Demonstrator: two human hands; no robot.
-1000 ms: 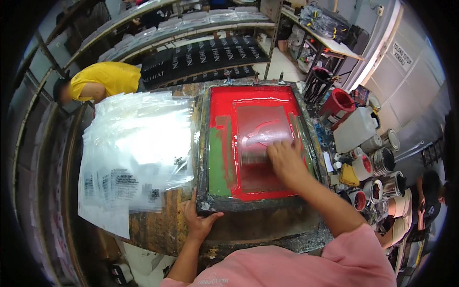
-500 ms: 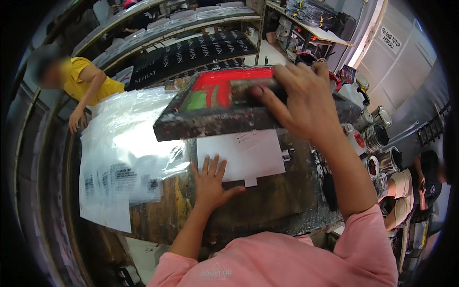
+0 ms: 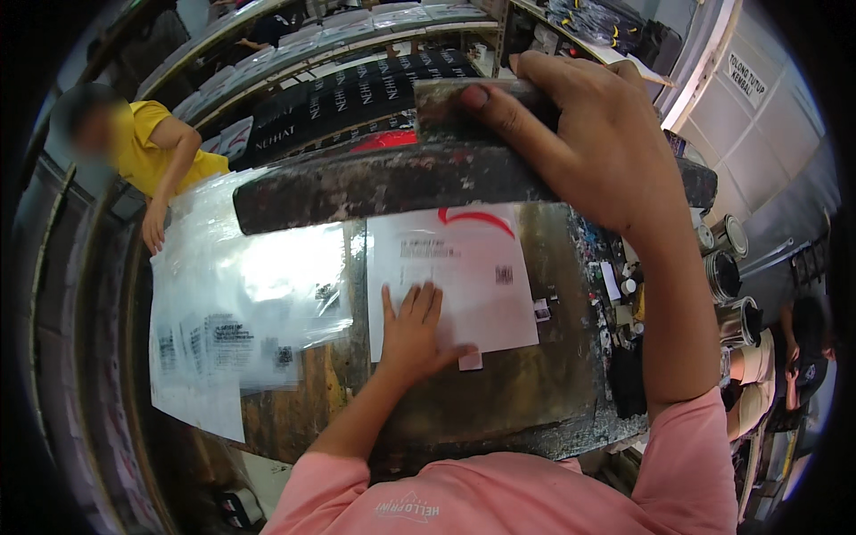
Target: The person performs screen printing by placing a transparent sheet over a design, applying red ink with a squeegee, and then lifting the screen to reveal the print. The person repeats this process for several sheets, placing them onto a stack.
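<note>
My right hand [image 3: 597, 147] grips a dark, stained squeegee [image 3: 435, 109], its thumb on the near side. Below the squeegee, a dark-edged printing screen [image 3: 357, 187] is tilted up off the table; how my fingers hold the frame is hidden. A strip of red ink [image 3: 388, 140] shows past the frame. My left hand [image 3: 412, 334] lies flat with fingers spread on a white sheet [image 3: 481, 312], which bears small dark print and a red curved mark. Small pale tabs [image 3: 470, 361] sit against the sheet's edges.
Overlapping glossy printed sheets [image 3: 259, 294] cover the left of the stained table [image 3: 526, 392]. A person in a yellow shirt [image 3: 178, 147] stands at the far left. Paint cans [image 3: 738, 321] line the right side, near another person [image 3: 802, 339]. Racks [image 3: 357, 36] stand behind.
My right hand has raised and tilted the screen and squeegee further, exposing more of the white sheet with its red curve. My left hand remains on the sheet, shifted slightly right.
</note>
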